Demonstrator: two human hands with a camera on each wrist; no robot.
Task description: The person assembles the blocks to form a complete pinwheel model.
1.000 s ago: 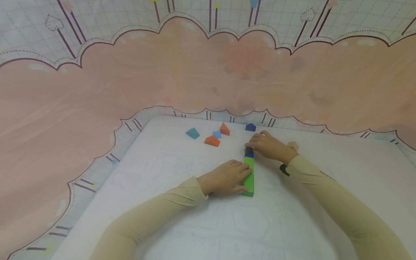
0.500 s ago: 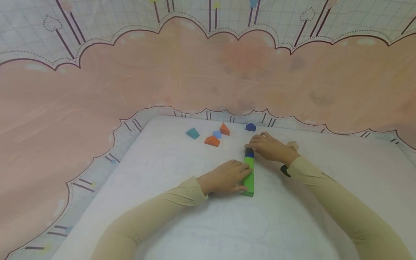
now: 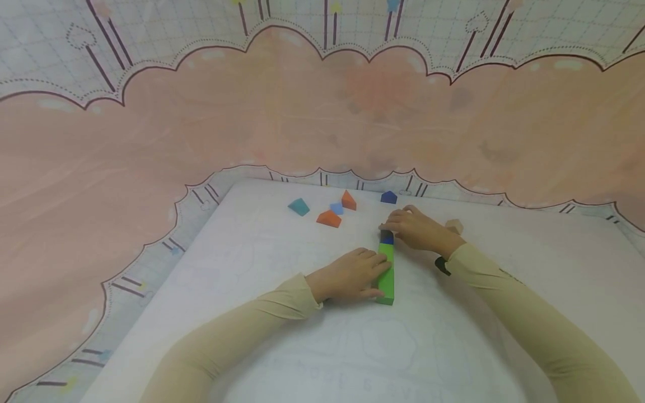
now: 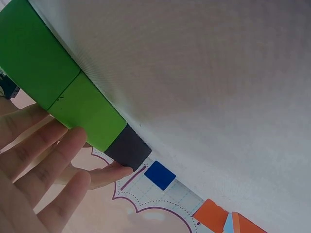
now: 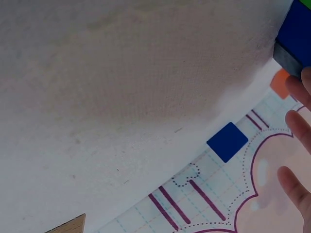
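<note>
A straight row of blocks lies on the white table, its green blocks [image 3: 387,284] at the near end and a dark block [image 3: 387,234] and a blue block [image 3: 387,241] at the far end. My left hand [image 3: 349,275] rests across the green blocks, fingers over the top and thumb near the left side. In the left wrist view its fingertips meet the light green block [image 4: 90,109], which abuts the black block [image 4: 130,147]. My right hand [image 3: 419,228] touches the far end of the row, fingers fairly straight; its thumb is partly hidden.
Beyond the row stands a loose blue block [image 3: 389,197]. To its left are two orange blocks [image 3: 329,219], a light blue piece [image 3: 336,208] and a teal block [image 3: 299,206]. A wooden block [image 3: 454,226] sits behind my right wrist. A patterned cloth [image 3: 322,123] hangs behind the table.
Both hands stay in place on the row, which looks the same. My right wrist and sleeve have shifted very slightly to the right.
</note>
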